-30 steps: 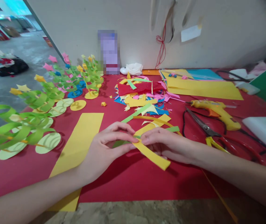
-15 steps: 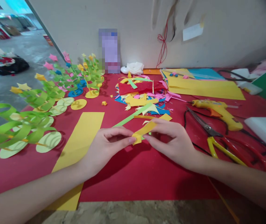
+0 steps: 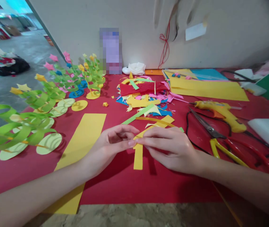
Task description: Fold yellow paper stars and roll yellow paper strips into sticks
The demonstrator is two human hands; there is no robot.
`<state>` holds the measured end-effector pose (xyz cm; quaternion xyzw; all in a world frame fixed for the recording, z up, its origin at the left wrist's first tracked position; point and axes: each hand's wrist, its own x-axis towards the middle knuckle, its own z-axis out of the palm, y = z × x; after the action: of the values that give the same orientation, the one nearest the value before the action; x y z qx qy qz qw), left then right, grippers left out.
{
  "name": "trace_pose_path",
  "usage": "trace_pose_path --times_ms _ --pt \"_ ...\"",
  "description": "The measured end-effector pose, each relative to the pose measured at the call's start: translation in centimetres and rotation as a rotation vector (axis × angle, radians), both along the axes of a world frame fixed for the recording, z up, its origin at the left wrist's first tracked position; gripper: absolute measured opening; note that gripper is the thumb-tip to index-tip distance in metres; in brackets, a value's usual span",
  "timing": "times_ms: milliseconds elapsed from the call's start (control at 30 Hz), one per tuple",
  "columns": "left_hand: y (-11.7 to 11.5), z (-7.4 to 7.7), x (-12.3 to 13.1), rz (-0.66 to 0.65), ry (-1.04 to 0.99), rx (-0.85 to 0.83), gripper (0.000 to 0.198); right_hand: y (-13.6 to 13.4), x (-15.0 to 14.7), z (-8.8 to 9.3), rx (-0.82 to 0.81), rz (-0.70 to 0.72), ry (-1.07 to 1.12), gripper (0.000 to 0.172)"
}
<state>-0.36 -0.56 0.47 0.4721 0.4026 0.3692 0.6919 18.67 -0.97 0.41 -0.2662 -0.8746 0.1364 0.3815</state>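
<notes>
The hands [image 3: 173, 147] partly hide the pinched yellow strip [image 3: 138, 160].

Just one head cam here, looking forward and down over the wearer's own forearms [image 3: 40, 189]. Pretty close: fingers [image 3: 122, 146] sit mid-frame, red surface [image 3: 125, 186] spreads below and beyond, pale wall [image 3: 136, 31] straight ahead, floor [image 3: 36, 55] way off upper left.

Red tabletop [image 3: 115, 192] lies open nearward of the yellow strip [image 3: 138, 159]; scissors [image 3: 211, 130] obstruct rightward.

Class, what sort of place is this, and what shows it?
Probably a paper-craft workspace: scissors, a glue gun and a heap of paper scraps lie on a red tabletop.
</notes>
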Motion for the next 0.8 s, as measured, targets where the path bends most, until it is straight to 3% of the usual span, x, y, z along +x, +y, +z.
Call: trace_pose_path --times_ms 200,400,633,800 --pt "-0.31 -0.19 0.00 -0.013 -0.008 0.018 0.009 0.05 -0.21 0.31 -0.100 -0.023 0.106 0.017" --pt "-0.54 0.13 -0.03 0.020 0.182 0.311 0.013 0.40 -0.55 0.42 -0.420 -0.063 0.075 0.012" --pt "-0.67 0.47 0.28 0.090 0.325 0.422 0.012 0.27 -0.71 0.40 -0.468 -0.107 0.069 0.008" --pt "-0.54 0.53 0.36 0.043 0.389 0.403 0.008 0.35 -0.79 0.26 -0.461 -0.114 0.071 0.009"
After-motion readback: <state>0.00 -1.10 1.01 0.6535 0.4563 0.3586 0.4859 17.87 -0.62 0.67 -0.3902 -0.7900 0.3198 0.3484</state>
